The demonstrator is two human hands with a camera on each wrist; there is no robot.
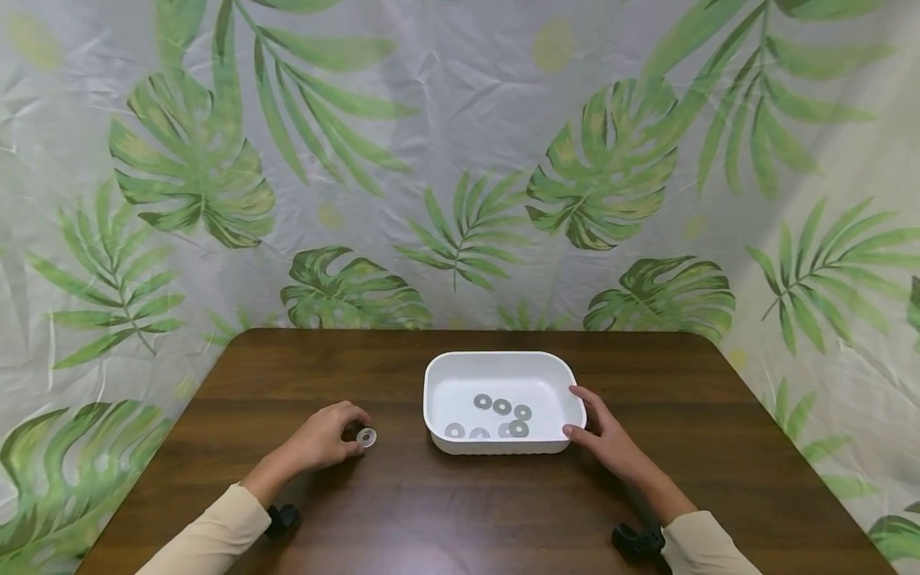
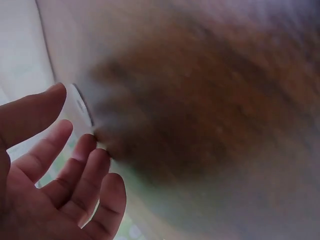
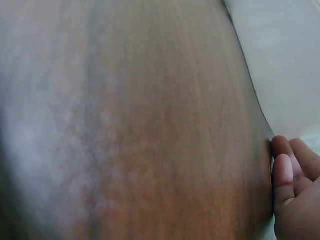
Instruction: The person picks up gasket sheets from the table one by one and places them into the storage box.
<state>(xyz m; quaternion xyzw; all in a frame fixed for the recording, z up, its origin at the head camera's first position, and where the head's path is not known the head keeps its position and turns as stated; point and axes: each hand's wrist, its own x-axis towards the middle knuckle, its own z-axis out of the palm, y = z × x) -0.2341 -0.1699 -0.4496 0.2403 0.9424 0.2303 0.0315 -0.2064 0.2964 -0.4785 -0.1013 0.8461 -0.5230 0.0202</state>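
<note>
In the head view, a flat metal washer [image 1: 366,437] lies on the table at the fingertips of my left hand [image 1: 327,435]. The left wrist view shows that washer [image 2: 82,106] edge-on, just beyond the thumb and fingers [image 2: 60,131], which are bent and spread apart; contact is unclear. A white plastic tub [image 1: 496,448] stands right of the table's middle, with several grey washers [image 1: 501,406] on its floor. My right hand [image 1: 607,435] grips the tub's right end, thumb and finger over the rim. In the right wrist view, its curled fingers [image 3: 284,172] show at the right edge.
The dark brown wooden table [image 1: 431,519] has rounded far corners. Behind it hangs a pale cloth [image 1: 467,128] printed with green leaves. Black wrist devices [image 1: 638,543] sit on both forearms, beside cream sleeves [image 1: 216,531].
</note>
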